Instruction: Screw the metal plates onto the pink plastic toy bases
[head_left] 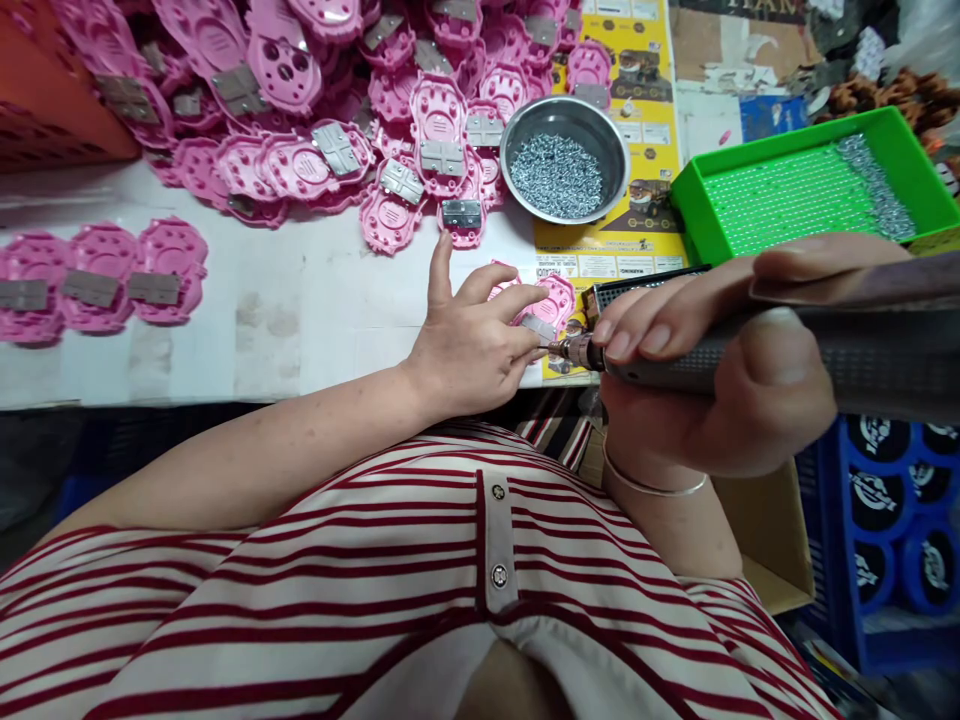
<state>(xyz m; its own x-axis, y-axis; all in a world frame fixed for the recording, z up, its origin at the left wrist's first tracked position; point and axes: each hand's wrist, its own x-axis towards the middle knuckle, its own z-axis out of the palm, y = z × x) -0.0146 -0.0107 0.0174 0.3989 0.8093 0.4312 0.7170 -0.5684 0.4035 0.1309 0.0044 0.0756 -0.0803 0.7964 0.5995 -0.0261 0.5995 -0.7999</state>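
My right hand [720,370] is wrapped round a grey electric screwdriver [675,365], held nearly level with its bit pointing left. The bit tip meets the fingers of my left hand [476,345] at the near edge of a pink plastic housing [556,297]. My left thumb and index finger close in at the bit, while the other fingers spread over the housing; the little finger sticks out away from me. A grey metal plate [538,326] shows on the housing. Whether a screw sits at the tip is hidden by my fingers.
A steel bowl [619,165] of small screws stands beyond my hands, beside piled pink housings [300,165]. Three more housings [171,270] lie in a row at left. A green tray [780,150] with screws sits at right, and a blue crate [825,560] stands below.
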